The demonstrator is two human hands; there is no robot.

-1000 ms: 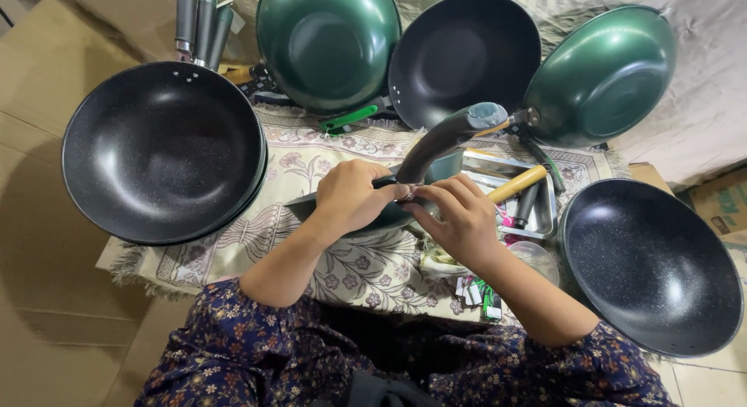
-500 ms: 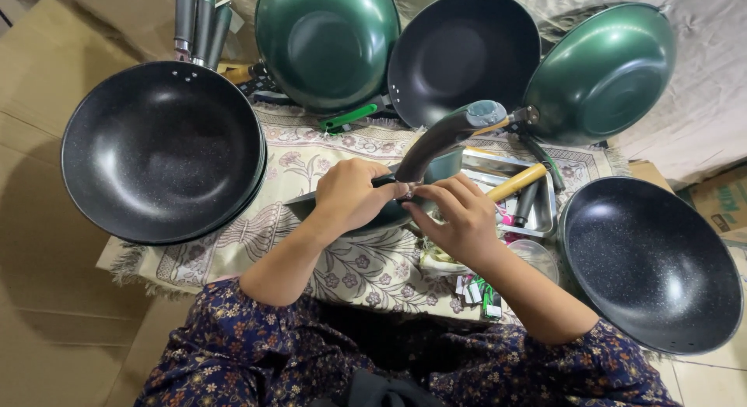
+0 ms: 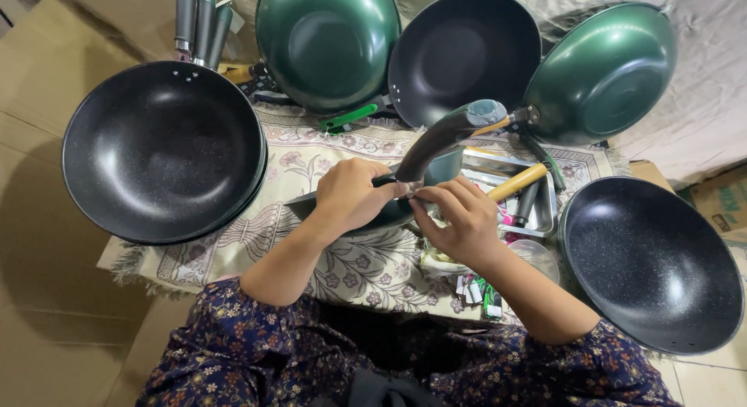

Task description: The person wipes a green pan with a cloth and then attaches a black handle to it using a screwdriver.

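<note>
Patterned cloth (image 3: 233, 243) on floor, ringed by dark and green woks | black wok (image 3: 163, 150) at left | held pan (image 3: 350, 212) tilted mid-cloth, left hand (image 3: 354, 195) clamped on rim | grey handle (image 3: 451, 135) loose-looking, right hand (image 3: 459, 220) pinching its base; risk: pan tips, handle slips.

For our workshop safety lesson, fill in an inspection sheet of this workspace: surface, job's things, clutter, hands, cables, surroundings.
Surface: patterned cloth over a low table.
Job's things: dark pan on edge, its grey handle pointing away.
Clutter: metal tray with a wooden-handled tool; black and green pans around.
Hands: left hand grips the pan; right hand pinches at the handle joint.
Cables: nothing seen.
Surroundings: cardboard, pale sheet.
</note>
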